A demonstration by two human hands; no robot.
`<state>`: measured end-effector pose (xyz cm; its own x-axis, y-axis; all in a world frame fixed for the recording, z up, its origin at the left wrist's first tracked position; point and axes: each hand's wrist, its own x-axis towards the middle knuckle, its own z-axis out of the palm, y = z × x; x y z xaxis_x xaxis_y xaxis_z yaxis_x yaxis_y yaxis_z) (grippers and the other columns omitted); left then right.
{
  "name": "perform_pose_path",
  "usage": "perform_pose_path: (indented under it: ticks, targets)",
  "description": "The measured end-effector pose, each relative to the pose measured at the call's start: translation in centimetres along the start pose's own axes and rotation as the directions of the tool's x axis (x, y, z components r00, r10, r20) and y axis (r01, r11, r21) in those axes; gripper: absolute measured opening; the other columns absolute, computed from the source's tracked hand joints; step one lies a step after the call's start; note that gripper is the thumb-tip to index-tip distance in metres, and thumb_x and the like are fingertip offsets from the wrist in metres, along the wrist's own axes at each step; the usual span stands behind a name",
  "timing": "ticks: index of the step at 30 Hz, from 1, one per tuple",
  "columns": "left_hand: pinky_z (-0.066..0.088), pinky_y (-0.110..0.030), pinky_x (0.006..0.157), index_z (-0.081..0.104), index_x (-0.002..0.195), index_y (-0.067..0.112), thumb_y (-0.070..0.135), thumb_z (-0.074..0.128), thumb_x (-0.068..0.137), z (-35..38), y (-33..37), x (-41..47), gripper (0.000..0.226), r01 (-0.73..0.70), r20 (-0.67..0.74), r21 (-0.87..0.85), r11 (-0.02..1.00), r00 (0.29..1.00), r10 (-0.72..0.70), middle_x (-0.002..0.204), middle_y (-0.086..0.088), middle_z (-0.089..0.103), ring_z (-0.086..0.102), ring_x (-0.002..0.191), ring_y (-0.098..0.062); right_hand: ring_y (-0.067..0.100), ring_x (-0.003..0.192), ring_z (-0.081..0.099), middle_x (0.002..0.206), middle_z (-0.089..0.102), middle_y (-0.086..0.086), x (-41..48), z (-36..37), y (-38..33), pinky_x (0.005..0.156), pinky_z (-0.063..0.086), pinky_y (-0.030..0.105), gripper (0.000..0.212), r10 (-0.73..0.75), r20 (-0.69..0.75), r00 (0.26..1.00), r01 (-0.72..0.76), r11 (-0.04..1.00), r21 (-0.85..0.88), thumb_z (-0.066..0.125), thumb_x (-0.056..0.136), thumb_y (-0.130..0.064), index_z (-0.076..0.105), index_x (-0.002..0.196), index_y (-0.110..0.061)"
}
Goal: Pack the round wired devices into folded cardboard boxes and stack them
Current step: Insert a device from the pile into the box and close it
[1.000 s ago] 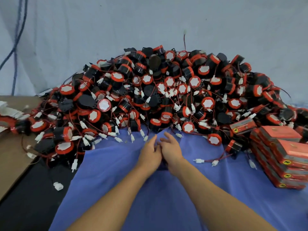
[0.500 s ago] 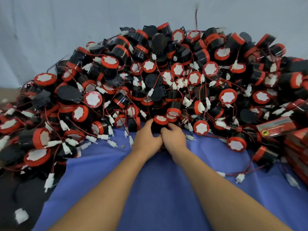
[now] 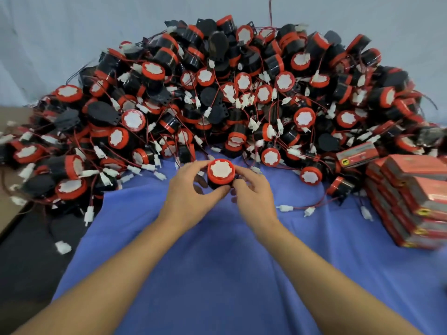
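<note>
My left grip (image 3: 191, 193) and right grip (image 3: 254, 194) meet on one round wired device (image 3: 221, 174). Each curls round its black body from its own side and pinches below the red rim, so the white-centred face points up at me. I read this two-sided hold as a way to lift it out of the tangle and have both sides ready to gather its lead. Where that lead runs I cannot tell.

The device sits just on my side of the heap of devices (image 3: 242, 93), which banks up directly beyond both grips. Red wires and white connectors (image 3: 285, 208) cross everywhere, so I'd expect snagging on the pull back. Under the grips lies the blue cloth (image 3: 217, 274), probably the working patch on the desk.

Well to the right of the right grip stand the red boxes (image 3: 411, 189), stacked flat in leaning columns. They are presumably kept there out of the heap's way. No open box shows near either grip, so I judge this step to be picking, not boxing.
</note>
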<state>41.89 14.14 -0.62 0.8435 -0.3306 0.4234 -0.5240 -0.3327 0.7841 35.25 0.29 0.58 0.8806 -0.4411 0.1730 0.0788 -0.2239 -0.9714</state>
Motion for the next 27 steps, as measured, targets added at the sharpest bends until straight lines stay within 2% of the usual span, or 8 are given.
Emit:
perform_pose_path:
  ticks: [3,5,7,9,13,18,23,27]
  targets:
    - [0.054,-0.014,0.081,0.064,0.123,0.035,0.04,0.091,0.074,-2.5,3.3,-3.0,0.057,0.045,0.082,-0.04,0.998,0.996,-0.042,0.118,0.012,0.066,0.064,0.098,-0.001,0.009,0.075,0.07,0.098,0.073,-0.004,-4.0,-1.9,-2.7,0.068,0.058,0.025,0.032,0.027,-0.077,0.997,-0.014,0.985,0.169,0.055,0.102,-0.01,0.072,0.11,-0.035]
    - [0.056,-0.018,0.083,0.064,0.125,0.034,0.044,0.091,0.071,-4.3,5.6,-5.2,0.061,0.054,0.11,-0.014,0.998,0.993,-0.052,0.117,0.015,0.067,0.066,0.097,-0.001,0.012,0.08,0.071,0.096,0.071,0.002,-6.4,-3.2,-4.0,0.072,0.058,0.028,0.022,0.003,-0.181,0.984,0.025,0.988,0.154,0.062,0.101,-0.013,0.061,0.111,-0.032]
    - [0.055,-0.017,0.079,0.062,0.125,0.036,0.045,0.091,0.07,-5.8,7.7,-7.5,0.063,0.056,0.128,0.008,0.998,0.99,-0.057,0.116,0.019,0.065,0.066,0.094,-0.001,0.017,0.085,0.071,0.092,0.072,0.003,-8.7,-4.3,-5.4,0.077,0.058,0.034,0.029,0.007,-0.253,0.967,0.04,0.983,0.18,0.067,0.098,-0.012,0.047,0.109,-0.03]
    - [0.055,-0.019,0.076,0.056,0.131,0.04,0.045,0.089,0.071,-6.9,9.8,-10.0,0.069,0.07,0.156,-0.011,0.997,0.985,-0.068,0.115,0.021,0.063,0.067,0.089,-0.004,0.011,0.077,0.07,0.086,0.074,-0.002,-11.0,-5.2,-6.8,0.074,0.056,0.026,0.038,0.059,-0.256,0.965,0.02,0.955,0.296,0.07,0.096,-0.008,0.039,0.108,-0.028]
    - [0.055,-0.023,0.075,0.049,0.136,0.048,0.061,0.081,0.069,-8.4,13.5,-14.6,0.075,0.037,0.219,0.033,0.999,0.975,-0.043,0.114,0.024,0.057,0.063,0.093,-0.005,0.012,0.071,0.071,0.081,0.075,0.0,-15.8,-7.1,-9.7,0.07,0.057,0.02,0.039,0.187,-0.179,0.966,-0.071,0.857,0.51,0.073,0.093,-0.006,0.048,0.12,-0.018]
    - [0.045,-0.013,0.082,0.052,0.128,0.053,0.059,0.078,0.074,-10.1,16.1,-19.0,0.06,-0.078,0.225,0.124,0.989,0.973,0.048,0.117,0.03,0.053,0.055,0.106,-0.001,0.016,0.073,0.07,0.089,0.074,0.007,-20.5,-9.5,-12.0,0.07,0.058,0.024,0.014,0.094,-0.049,0.994,-0.08,0.968,0.236,0.07,0.095,-0.004,0.072,0.107,-0.011]
    - [0.042,-0.021,0.09,0.056,0.127,0.045,0.056,0.076,0.072,-9.4,17.0,-22.5,0.06,-0.153,0.231,0.295,0.943,0.969,0.085,0.114,0.025,0.061,0.051,0.107,-0.006,0.016,0.069,0.073,0.086,0.073,-0.007,-23.5,-10.3,-12.1,0.046,0.045,0.015,0.018,0.043,-0.012,0.999,-0.044,0.983,-0.179,0.069,0.093,-0.006,0.066,0.089,-0.024]
    - [0.041,-0.025,0.095,0.066,0.123,0.028,0.048,0.08,0.074,-8.2,16.4,-23.7,0.055,-0.211,0.257,0.368,0.906,0.959,0.119,0.117,0.016,0.059,0.049,0.108,-0.015,0.01,0.07,0.068,0.084,0.065,-0.015,-24.3,-9.7,-11.0,0.057,0.046,0.014,0.027,-0.02,0.016,1.0,0.025,0.932,-0.362,0.066,0.091,-0.006,0.063,0.094,-0.033]
